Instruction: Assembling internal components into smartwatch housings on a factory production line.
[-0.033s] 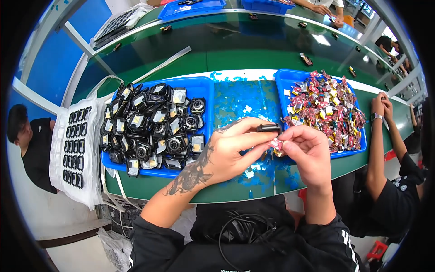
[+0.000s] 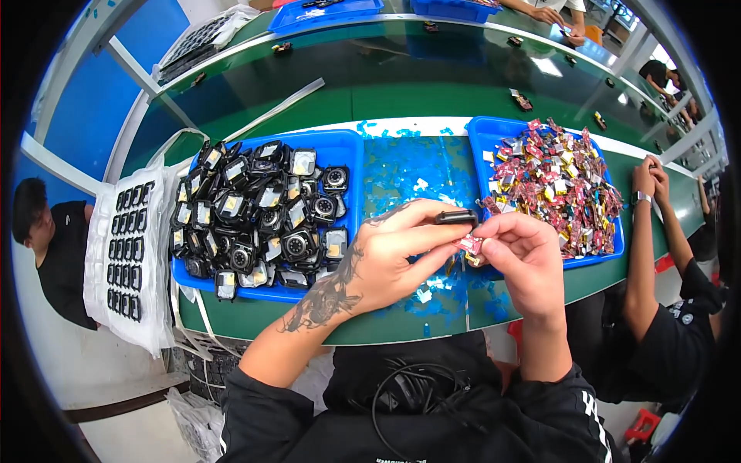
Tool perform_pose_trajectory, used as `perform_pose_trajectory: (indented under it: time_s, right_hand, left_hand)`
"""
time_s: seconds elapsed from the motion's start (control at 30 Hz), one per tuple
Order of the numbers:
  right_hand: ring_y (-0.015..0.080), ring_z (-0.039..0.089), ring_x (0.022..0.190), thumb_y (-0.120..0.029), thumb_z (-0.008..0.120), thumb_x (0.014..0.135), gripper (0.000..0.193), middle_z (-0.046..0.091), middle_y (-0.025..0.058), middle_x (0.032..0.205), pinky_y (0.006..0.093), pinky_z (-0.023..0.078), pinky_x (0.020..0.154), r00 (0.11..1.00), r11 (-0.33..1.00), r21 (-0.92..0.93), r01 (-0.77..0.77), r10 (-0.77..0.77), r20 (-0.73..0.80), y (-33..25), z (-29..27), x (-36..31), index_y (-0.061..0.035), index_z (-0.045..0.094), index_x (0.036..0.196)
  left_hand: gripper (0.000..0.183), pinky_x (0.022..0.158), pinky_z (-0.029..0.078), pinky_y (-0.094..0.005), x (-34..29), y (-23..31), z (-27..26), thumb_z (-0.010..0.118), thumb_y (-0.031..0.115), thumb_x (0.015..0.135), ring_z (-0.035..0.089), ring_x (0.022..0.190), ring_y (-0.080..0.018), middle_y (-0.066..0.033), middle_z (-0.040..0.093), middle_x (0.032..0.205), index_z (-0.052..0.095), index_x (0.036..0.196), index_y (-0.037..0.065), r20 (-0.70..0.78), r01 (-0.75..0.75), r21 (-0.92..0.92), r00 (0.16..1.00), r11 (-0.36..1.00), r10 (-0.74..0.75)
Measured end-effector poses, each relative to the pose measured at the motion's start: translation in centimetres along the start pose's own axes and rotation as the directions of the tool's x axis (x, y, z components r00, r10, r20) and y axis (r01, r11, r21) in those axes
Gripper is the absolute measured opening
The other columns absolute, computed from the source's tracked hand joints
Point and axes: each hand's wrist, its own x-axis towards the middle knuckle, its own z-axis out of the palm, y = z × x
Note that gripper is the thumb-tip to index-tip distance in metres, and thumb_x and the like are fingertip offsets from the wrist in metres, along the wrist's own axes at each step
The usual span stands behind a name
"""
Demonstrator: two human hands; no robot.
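Note:
My left hand (image 2: 405, 245) holds a black watch case (image 2: 456, 218) between its fingers, over the middle of the bench. A small pink-and-white piece (image 2: 470, 245), like a film-wrapped part, sits just below the case. My right hand (image 2: 523, 258) pinches that piece between thumb and forefinger, and my left thumb tip meets it too. To the left, a blue tray (image 2: 355, 166) is heaped with black watch cases (image 2: 270, 197). On the right, another blue tray (image 2: 482, 154) holds a pile of small red, yellow and white parts (image 2: 552, 185).
Blue film scraps (image 2: 421, 166) litter the green bench (image 2: 401, 328) between the trays. A white tray (image 2: 104, 231) with rows of dark parts stands far left. Beyond runs a green conveyor belt (image 2: 401, 100) carrying scattered small parts. Another person's arms (image 2: 644, 224) rest at the right.
The pink-and-white piece shows slightly more between my fingertips. Both hands otherwise keep nearly the same place.

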Motion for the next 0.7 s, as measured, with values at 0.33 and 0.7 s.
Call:
perform_pose_trajectory:
  time_s: [0.33, 0.7]
  right_hand:
    - [0.0087, 0.060, 0.080, 0.002, 0.062, 0.088, 0.008, 0.063, 0.0062, 0.089, 0.0215, 0.051, 0.069, 0.998, 0.998, -0.057, 0.008, -0.005, 0.060, -0.1, -0.8, 0.1, 0.0040, 0.060, 0.096]
    - [0.0064, 0.056, 0.084, -0.001, 0.062, 0.090, 0.007, 0.059, 0.0040, 0.092, 0.0191, 0.049, 0.065, 1.000, 0.960, -0.281, -0.005, -0.001, -0.022, -0.9, -0.2, -0.2, 0.0029, 0.060, 0.095]
  left_hand:
    - [0.021, 0.071, 0.056, -0.0283, -0.2, -0.1, 0.3, 0.072, -0.002, 0.076, 0.068, 0.084, -0.0207, -0.0117, 0.069, 0.097, 0.071, 0.097, 0.000, 0.003, -0.019, 0.061, 1.000, 0.998, 0.019]
    - [0.014, 0.064, 0.055, -0.0285, -0.5, -0.2, 1.6, 0.073, 0.004, 0.077, 0.068, 0.076, -0.0240, -0.0120, 0.066, 0.092, 0.071, 0.091, 0.003, -0.094, -0.071, 0.172, 0.992, 0.983, 0.088]
